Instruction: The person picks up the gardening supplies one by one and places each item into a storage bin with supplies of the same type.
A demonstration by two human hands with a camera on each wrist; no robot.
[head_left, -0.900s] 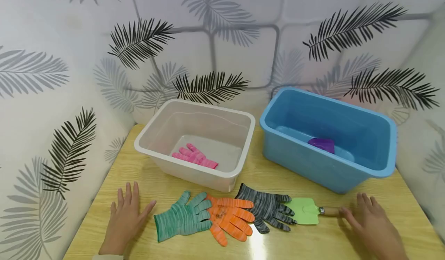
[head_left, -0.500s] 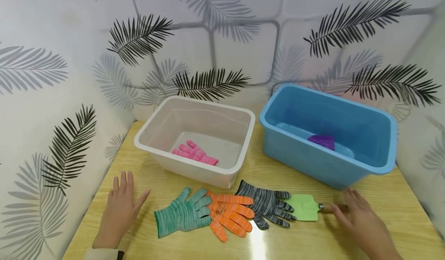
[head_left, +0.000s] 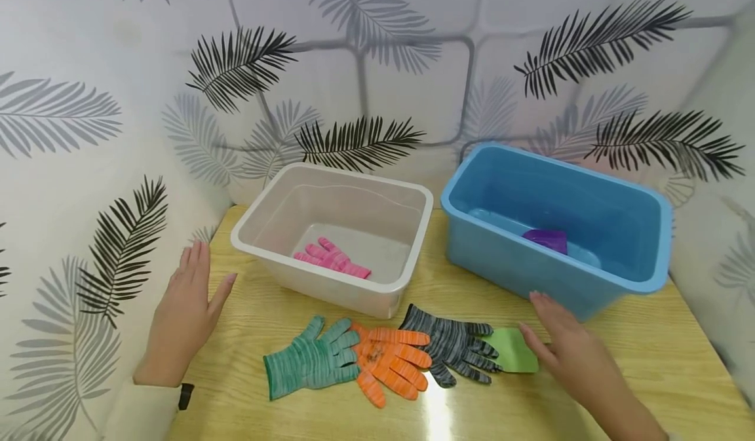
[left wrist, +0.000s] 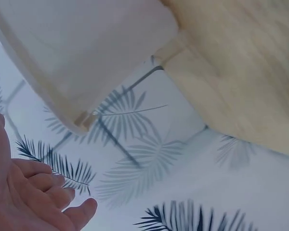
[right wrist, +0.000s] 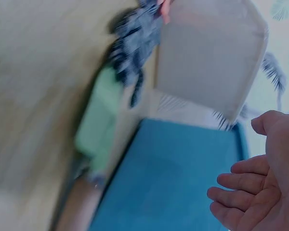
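Observation:
My left hand (head_left: 185,303), fingers straight, is raised left of the white tub (head_left: 354,182) and holds nothing. My right hand (head_left: 580,356), also with nothing in it, is over the wooden handle of a small lime-green shovel (head_left: 512,350) and hides it in the head view. The right wrist view shows that handle (right wrist: 79,204) below the hand. A row of knit gloves lies to the left of the shovel: grey-black (head_left: 451,343), orange (head_left: 392,359) and green (head_left: 309,359). The grey-black glove's fingertips overlap the shovel blade.
A pink glove (head_left: 333,257) lies in the white tub. The blue tub (head_left: 531,267) stands to its right with a purple object (head_left: 547,239) inside, partly hidden by the front wall. A leaf-patterned wall covering (head_left: 383,87) rises behind the wooden table (head_left: 236,408).
My left hand has moved up and slightly left, away from the table front. My right hand has shifted left, over the shovel's handle. The gloves, shovel and tubs stay in place.

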